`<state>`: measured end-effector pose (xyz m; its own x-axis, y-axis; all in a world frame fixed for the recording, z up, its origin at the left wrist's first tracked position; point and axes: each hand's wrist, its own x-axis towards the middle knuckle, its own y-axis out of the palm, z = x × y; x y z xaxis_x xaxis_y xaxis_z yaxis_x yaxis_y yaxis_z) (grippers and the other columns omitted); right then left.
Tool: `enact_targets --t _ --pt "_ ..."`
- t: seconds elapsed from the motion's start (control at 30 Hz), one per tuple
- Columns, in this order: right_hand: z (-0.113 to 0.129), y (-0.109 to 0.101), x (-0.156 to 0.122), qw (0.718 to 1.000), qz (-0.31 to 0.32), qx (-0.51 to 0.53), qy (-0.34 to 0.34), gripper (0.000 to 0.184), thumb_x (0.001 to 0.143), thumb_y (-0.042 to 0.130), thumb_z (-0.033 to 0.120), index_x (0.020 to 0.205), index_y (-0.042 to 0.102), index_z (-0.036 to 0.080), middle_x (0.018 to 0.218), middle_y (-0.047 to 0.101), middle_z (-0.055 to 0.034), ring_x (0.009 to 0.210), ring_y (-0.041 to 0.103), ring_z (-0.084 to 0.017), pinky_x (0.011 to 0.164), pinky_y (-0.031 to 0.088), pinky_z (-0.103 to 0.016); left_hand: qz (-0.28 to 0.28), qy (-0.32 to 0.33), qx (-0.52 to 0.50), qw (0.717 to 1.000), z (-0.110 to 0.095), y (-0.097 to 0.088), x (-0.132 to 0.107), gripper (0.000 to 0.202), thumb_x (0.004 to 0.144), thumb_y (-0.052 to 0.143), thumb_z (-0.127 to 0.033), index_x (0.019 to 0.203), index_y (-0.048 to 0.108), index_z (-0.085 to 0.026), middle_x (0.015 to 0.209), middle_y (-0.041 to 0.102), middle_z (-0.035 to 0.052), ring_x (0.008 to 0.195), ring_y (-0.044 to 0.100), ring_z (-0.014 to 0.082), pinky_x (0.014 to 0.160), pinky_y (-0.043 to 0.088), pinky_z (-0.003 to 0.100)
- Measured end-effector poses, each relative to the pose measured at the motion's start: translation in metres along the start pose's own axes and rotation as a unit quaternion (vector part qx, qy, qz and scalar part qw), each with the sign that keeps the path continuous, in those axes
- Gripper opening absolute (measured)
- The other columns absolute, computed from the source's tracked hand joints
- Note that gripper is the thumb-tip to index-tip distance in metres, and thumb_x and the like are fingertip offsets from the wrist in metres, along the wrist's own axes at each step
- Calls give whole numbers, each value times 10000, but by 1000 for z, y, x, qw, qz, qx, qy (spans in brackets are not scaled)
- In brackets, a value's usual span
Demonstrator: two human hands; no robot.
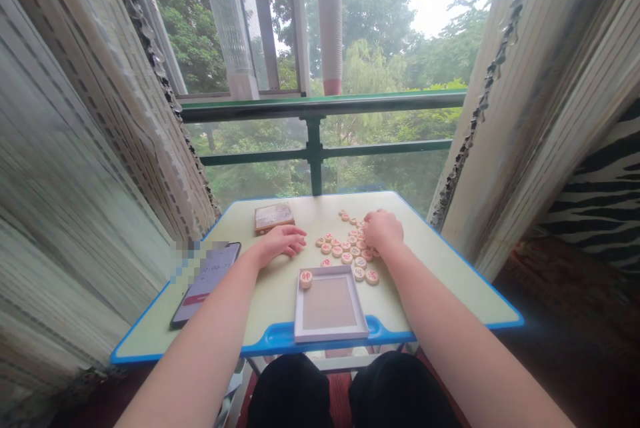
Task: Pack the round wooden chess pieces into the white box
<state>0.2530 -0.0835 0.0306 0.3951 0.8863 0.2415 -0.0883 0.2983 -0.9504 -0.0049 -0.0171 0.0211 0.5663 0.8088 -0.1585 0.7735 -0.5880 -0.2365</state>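
Observation:
Round wooden Chinese chess pieces (347, 258) with mostly red characters lie in a loose spread on the table. My right hand (383, 231) is over the right side of this spread, its fingers curled down among the pieces; whatever they grip is hidden. To the left of the pieces, my left hand (281, 243) hovers or rests with its fingers apart and nothing in them. A shallow white box tray (329, 335) lies near the table's front edge. One red-marked chess piece (306, 279) sits in its far left corner.
The pale table (430, 295) has a blue edge. A small box (273, 217) lies behind my left hand, and a phone (207, 285) beside my left forearm. A green railing (315, 148) and window stand beyond, with curtains (500, 115) on both sides.

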Motion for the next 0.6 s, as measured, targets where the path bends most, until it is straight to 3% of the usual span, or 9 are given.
enact_targets --t 0.1,0.27,0.4,0.6 --pt "-2 2 2 999 16 5 51 327 782 447 231 1030 660 225 1096 598 -144 1014 520 -295 777 405 -382 -5 -1 2 1000 1 0 1 363 654 661 -337 942 592 -127 879 635 101 692 573 125 580 460 242" --pt "-3 3 4 994 48 4 101 312 740 502 232 989 669 148 970 638 -201 998 539 -326 721 433 -391 -5 -3 0 1000 0 0 3 378 642 667 -343 943 592 -127 865 636 98 676 570 124 579 459 249" --pt "-3 0 3 994 59 38 83 301 728 495 195 966 672 149 950 654 -186 923 591 -294 656 448 -337 -9 -3 -2 1000 0 0 2 397 626 677 -351 941 590 -126 865 634 96 671 568 123 579 457 251" --pt "0 1 2 991 65 114 22 298 720 455 150 905 686 183 901 691 -89 822 630 -193 621 431 -235 -6 -3 -3 1000 1 0 2 405 624 682 -343 953 588 -125 865 632 94 680 570 124 580 456 248"
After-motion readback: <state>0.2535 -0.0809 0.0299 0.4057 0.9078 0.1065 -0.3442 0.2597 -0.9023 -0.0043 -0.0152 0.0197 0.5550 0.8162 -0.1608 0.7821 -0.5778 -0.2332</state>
